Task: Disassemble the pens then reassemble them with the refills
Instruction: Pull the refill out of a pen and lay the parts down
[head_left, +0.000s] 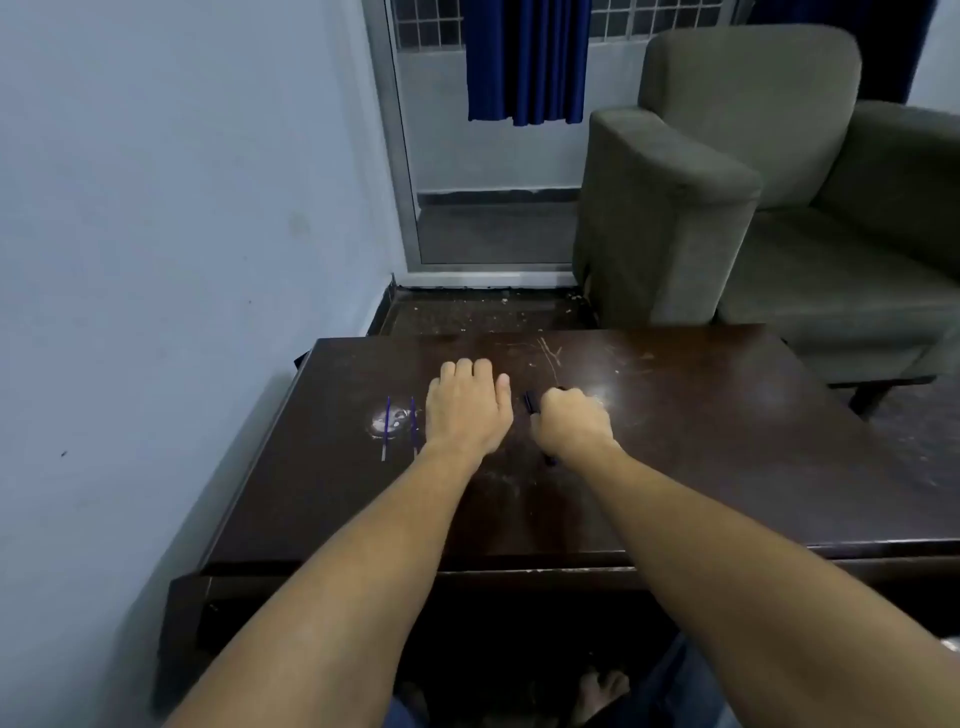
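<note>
Two thin blue refills (387, 427) lie side by side on the dark wooden table (701, 467), the second refill (413, 426) just left of my left hand. My left hand (467, 405) rests palm down on the table, fingers together, with nothing visibly held. My right hand (571, 421) is closed in a fist around a dark pen (531, 402); its end sticks out past the thumb side, and another dark tip shows below the wrist. Anything under either palm is hidden.
A pale wall runs along the left of the table. A grey armchair (753, 182) stands beyond the table's far right corner. A glass door with a blue curtain (527, 62) is at the back. My bare foot (602, 691) shows under the table.
</note>
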